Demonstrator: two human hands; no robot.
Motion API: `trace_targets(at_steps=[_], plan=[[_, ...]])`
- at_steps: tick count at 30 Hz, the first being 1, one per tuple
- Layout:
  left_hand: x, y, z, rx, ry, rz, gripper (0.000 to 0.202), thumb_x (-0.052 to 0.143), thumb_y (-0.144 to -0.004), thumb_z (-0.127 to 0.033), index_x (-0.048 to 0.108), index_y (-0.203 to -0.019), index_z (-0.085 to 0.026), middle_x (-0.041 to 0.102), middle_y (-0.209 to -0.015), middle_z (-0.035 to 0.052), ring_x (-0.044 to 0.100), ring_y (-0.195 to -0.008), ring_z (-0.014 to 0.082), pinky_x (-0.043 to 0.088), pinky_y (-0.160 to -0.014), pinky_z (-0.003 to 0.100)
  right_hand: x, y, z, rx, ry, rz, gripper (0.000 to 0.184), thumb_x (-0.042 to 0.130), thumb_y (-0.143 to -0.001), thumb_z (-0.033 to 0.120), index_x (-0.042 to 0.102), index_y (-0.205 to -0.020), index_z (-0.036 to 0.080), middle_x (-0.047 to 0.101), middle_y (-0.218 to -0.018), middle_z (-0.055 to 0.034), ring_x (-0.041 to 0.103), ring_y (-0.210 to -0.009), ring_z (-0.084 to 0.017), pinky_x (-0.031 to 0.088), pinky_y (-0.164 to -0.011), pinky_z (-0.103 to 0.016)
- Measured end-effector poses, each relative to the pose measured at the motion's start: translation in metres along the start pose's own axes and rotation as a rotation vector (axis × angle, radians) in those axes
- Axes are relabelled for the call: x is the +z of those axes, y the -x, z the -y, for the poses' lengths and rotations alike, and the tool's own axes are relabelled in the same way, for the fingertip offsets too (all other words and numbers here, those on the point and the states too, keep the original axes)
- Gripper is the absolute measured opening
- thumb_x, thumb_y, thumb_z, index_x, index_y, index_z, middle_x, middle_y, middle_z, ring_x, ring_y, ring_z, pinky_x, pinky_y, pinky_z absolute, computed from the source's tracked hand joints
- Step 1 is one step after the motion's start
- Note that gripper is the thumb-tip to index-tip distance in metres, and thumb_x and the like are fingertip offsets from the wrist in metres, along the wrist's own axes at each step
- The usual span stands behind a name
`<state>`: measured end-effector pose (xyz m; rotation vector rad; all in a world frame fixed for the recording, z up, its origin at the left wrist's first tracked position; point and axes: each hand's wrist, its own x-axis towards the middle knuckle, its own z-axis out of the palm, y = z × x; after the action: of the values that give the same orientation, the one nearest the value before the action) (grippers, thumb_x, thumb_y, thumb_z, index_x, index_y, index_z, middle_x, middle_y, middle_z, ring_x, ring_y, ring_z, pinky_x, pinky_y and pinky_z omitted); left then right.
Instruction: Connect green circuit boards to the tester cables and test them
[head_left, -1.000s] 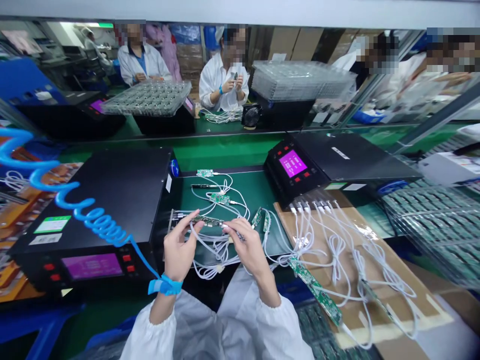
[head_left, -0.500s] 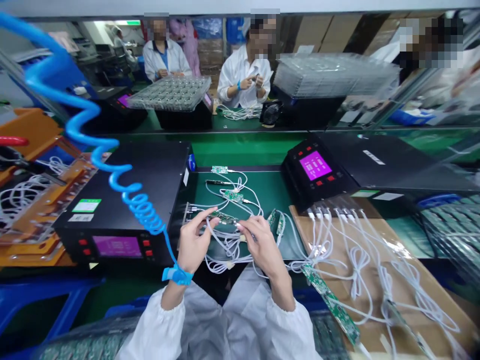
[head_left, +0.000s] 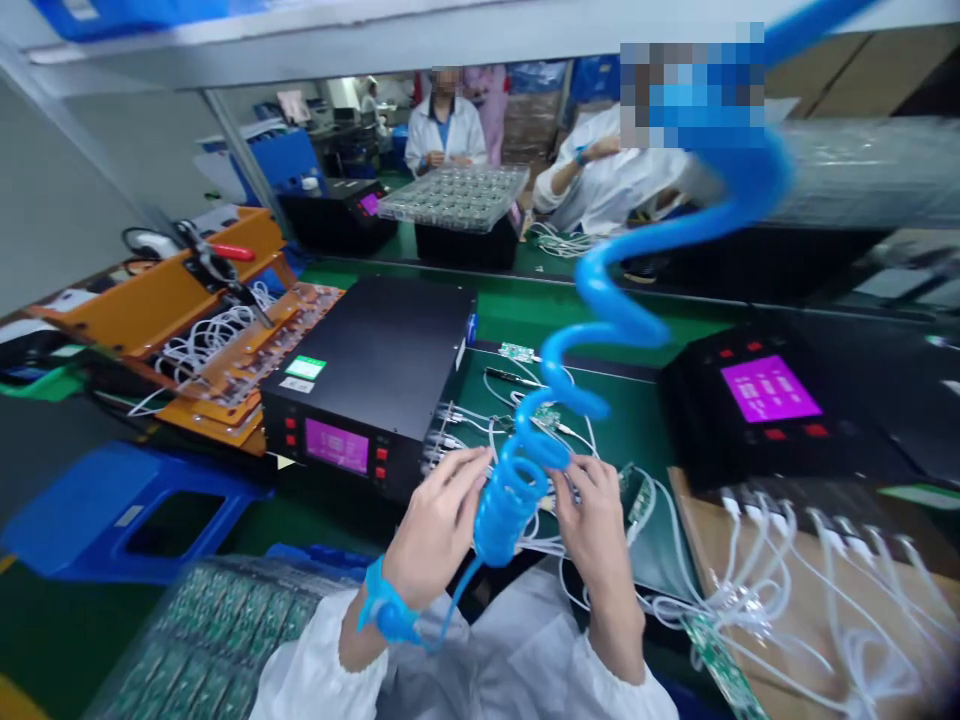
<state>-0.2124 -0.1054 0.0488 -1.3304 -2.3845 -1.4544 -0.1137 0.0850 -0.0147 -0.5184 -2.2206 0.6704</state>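
My left hand (head_left: 446,525), with a blue wrist strap (head_left: 390,605), is closed at its fingertips beside the black tester. My right hand (head_left: 592,515) is pinched a little to the right of it. Between them hangs a coiled blue cord (head_left: 517,480), which covers most of what they hold. Half a second ago a green circuit board showed between the hands, its right end at a white plug in my right fingers. White cables (head_left: 540,535) lie under the hands. Beyond them another circuit board (head_left: 547,418) rests on the green mat.
Left stands a black tester (head_left: 367,370) with a pink screen; a second tester (head_left: 772,390) is at right. White cables run over cardboard (head_left: 694,510). An orange fixture (head_left: 247,350), a blue stool (head_left: 112,510) and a tray of boards (head_left: 217,620) are at left. Co-workers sit opposite.
The view has swung left, so the bench appears farther right. The coiled cord now crosses in front of my hands and hides the board. Across the bench, a co-worker's hand has risen.
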Motion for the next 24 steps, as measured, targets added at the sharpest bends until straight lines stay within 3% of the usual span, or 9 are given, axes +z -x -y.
trace_targets(at_steps=[2,5,7,10,14,17,19,22,24], plan=[[-0.012,0.017,-0.011,-0.008,-0.099,-0.164,0.046,0.054,-0.103,-0.015,0.062,-0.145,-0.033,0.061,-0.144,0.011,0.073,-0.103,0.0181,0.064,-0.088,0.029,0.005,-0.001,-0.002,-0.002,0.011,0.006,0.038,0.045,-0.107,0.041,0.078,-0.105,0.023,0.069,-0.1,-0.0142,0.057,-0.099,-0.03,0.051,-0.088,-0.048],[-0.017,0.043,-0.012,-0.157,-0.17,-0.355,0.061,0.062,-0.101,-0.021,0.046,-0.158,-0.035,0.038,-0.164,0.0167,0.07,-0.083,0.0113,0.063,-0.068,0.024,0.012,-0.002,-0.003,0.004,0.018,0.008,0.04,0.044,-0.107,0.043,0.079,-0.104,0.023,0.069,-0.099,-0.0146,0.057,-0.099,-0.031,0.05,-0.089,-0.049],[-0.013,0.054,-0.004,-0.238,-0.193,-0.314,0.07,0.062,-0.102,-0.025,0.032,-0.164,-0.037,0.03,-0.169,0.0186,0.068,-0.077,0.0097,0.062,-0.062,0.023,0.016,-0.002,-0.004,0.0,0.028,0.006,0.041,0.044,-0.107,0.045,0.079,-0.104,0.023,0.069,-0.099,-0.0144,0.057,-0.1,-0.031,0.05,-0.091,-0.05],[-0.002,0.061,0.011,-0.235,-0.241,-0.27,0.077,0.06,-0.103,-0.029,0.019,-0.168,-0.036,0.027,-0.172,0.0216,0.069,-0.071,0.0106,0.062,-0.06,0.024,0.021,-0.001,-0.006,-0.007,0.054,0.02,0.043,0.044,-0.108,0.046,0.079,-0.105,0.021,0.069,-0.101,-0.0149,0.057,-0.102,-0.031,0.049,-0.093,-0.05],[0.001,0.062,0.018,-0.239,-0.169,-0.285,0.076,0.06,-0.103,-0.031,0.021,-0.168,-0.034,0.023,-0.172,0.0235,0.062,-0.058,0.0066,0.06,-0.055,0.023,0.024,0.0,-0.009,-0.001,0.106,0.02,0.044,0.044,-0.108,0.046,0.08,-0.103,0.02,0.07,-0.101,-0.0158,0.057,-0.099,-0.031,0.048,-0.094,-0.051],[-0.008,0.062,0.014,-0.266,-0.019,-0.338,0.069,0.06,-0.103,-0.027,0.03,-0.165,-0.032,0.03,-0.17,0.0234,0.056,-0.054,0.0035,0.06,-0.052,0.022,0.026,-0.001,-0.012,-0.021,0.184,0.045,0.05,0.04,-0.108,0.048,0.081,-0.101,0.018,0.07,-0.1,-0.0173,0.055,-0.1,-0.032,0.047,-0.092,-0.051],[-0.015,0.059,0.01,-0.224,0.033,-0.403,0.058,0.06,-0.103,-0.022,0.043,-0.158,-0.03,0.043,-0.164,0.0201,0.062,-0.061,0.0052,0.06,-0.052,0.02,0.029,-0.001,-0.015,-0.033,0.246,0.07,0.055,0.038,-0.108,0.047,0.082,-0.098,0.016,0.07,-0.098,-0.0185,0.053,-0.1,-0.034,0.047,-0.092,-0.05],[-0.022,0.041,0.002,-0.011,-0.046,-0.462,0.036,0.061,-0.099,-0.012,0.066,-0.133,-0.024,0.066,-0.14,0.0131,0.074,-0.088,0.0136,0.066,-0.069,0.023,0.037,-0.001,-0.021,-0.029,0.291,0.095,0.057,0.039,-0.107,0.047,0.082,-0.091,0.014,0.069,-0.093,-0.0198,0.054,-0.099,-0.035,0.047,-0.089,-0.049],[-0.027,0.017,-0.004,0.173,-0.147,-0.476,0.026,0.063,-0.097,-0.008,0.071,-0.119,-0.021,0.072,-0.125,0.0115,0.073,-0.102,0.0187,0.066,-0.086,0.031,0.04,-0.001,-0.023,-0.043,0.298,0.106,0.059,0.038,-0.108,0.048,0.082,-0.091,0.013,0.068,-0.091,-0.0206,0.055,-0.098,-0.035,0.046,-0.09,-0.051]])
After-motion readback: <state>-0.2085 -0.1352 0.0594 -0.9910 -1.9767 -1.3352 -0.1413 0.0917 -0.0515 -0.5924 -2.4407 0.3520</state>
